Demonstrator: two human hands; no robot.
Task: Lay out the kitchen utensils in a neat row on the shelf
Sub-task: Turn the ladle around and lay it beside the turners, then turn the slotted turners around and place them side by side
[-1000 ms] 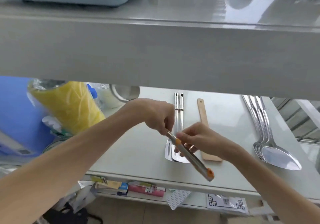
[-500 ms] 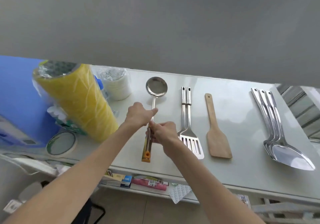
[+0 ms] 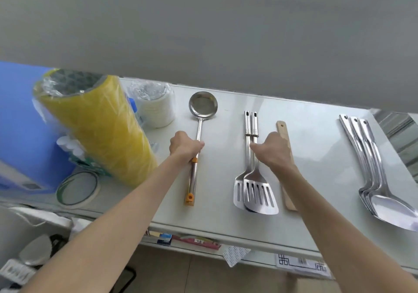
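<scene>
The ladle [image 3: 199, 139] lies on the shelf [image 3: 316, 202] left of centre in the frame, its long axis running nearly straight up and down the picture: bowl toward the top, orange-tipped handle end toward the bottom edge of the shelf. The left hand [image 3: 184, 146] is wrapped around the shaft at about mid-length, just above the orange collar, fingers curled closed on it. The right hand [image 3: 272, 151] is loosely spread and holds nothing; it hovers over the shafts of the spatulas [image 3: 253, 179], covering part of the wooden spatula [image 3: 286, 134]. The spoons [image 3: 371, 168] lie at the right. The ladle looks roughly parallel to the spatulas, so any squaring-up likely falls to the left hand.
</scene>
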